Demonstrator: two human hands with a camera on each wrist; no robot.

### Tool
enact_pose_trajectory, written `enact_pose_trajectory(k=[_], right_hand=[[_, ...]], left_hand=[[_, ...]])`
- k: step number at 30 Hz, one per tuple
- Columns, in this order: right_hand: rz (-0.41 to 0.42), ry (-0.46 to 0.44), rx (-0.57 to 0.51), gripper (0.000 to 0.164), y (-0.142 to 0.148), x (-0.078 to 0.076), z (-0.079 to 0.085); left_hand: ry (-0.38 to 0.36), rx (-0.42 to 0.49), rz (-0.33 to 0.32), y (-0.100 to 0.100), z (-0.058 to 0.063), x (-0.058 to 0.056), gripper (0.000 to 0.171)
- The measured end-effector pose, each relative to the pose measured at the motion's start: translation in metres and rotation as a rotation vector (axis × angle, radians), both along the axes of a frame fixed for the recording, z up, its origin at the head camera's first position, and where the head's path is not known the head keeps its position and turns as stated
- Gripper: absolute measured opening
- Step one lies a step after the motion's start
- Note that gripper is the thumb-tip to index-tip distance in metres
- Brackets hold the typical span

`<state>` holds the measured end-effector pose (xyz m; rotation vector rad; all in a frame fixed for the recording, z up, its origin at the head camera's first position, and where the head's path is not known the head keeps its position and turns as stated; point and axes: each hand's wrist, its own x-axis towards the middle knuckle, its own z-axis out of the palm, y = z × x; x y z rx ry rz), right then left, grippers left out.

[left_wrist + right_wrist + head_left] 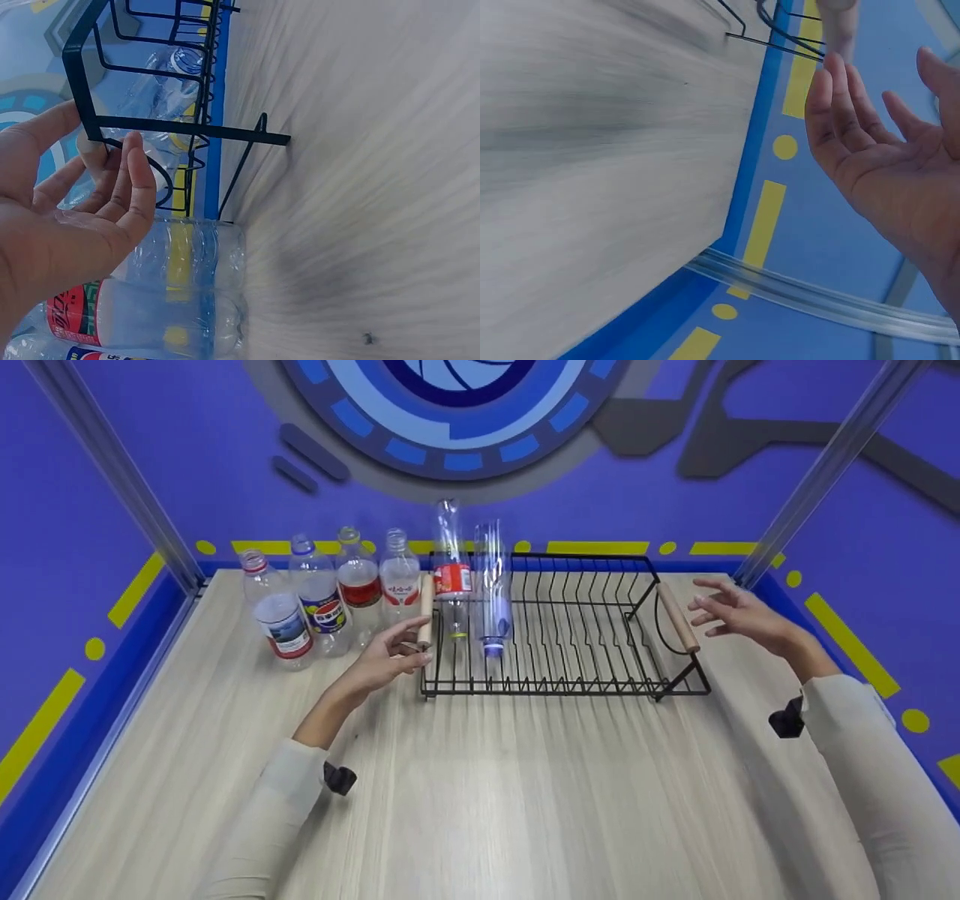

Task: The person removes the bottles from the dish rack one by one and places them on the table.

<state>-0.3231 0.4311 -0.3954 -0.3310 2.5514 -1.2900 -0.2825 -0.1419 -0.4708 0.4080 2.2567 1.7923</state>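
Flanking the black wire dish rack (pixel 570 660), the left hand (pixel 390 656) hovers loose-fingered and empty beside its left wooden handle (pixel 426 611); the right hand (pixel 739 611), spread and empty, hangs just beyond the right handle (pixel 677 617), both handles running near-to-far.

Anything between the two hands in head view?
Yes: the black wire rack, with two upturned bottles at its left end, sits between the left hand and right hand.

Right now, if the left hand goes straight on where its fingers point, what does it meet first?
Probably the rack's left wooden handle: the left hand is open beside it, fingertips almost at it. Depth is unclear.
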Motion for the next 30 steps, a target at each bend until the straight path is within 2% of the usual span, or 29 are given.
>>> enact_pose_trajectory(k=[3,6,15,24,30], right_hand=[[-0.025,0.029,0.022,0.068,-0.009,-0.005,0.011],[-0.035,0.035,0.043,0.066,-0.023,-0.009,0.021],[0.042,0.03,0.069,0.062,-0.079,-0.019,0.038],[0.147,0.01,0.053,0.057,-0.133,-0.031,0.033],[0.203,-0.016,0.077,0.057,-0.161,-0.037,0.019]], left_hand=[[0.014,0.01,0.009,0.003,0.001,-0.001,0.064],[0.01,0.033,-0.009,0.004,0.0,-0.002,0.066],[-0.04,0.101,-0.029,0.004,-0.003,-0.001,0.068],[-0.064,0.122,-0.024,0.002,-0.004,-0.003,0.068],[-0.079,0.128,-0.01,0.002,-0.007,-0.004,0.07]])
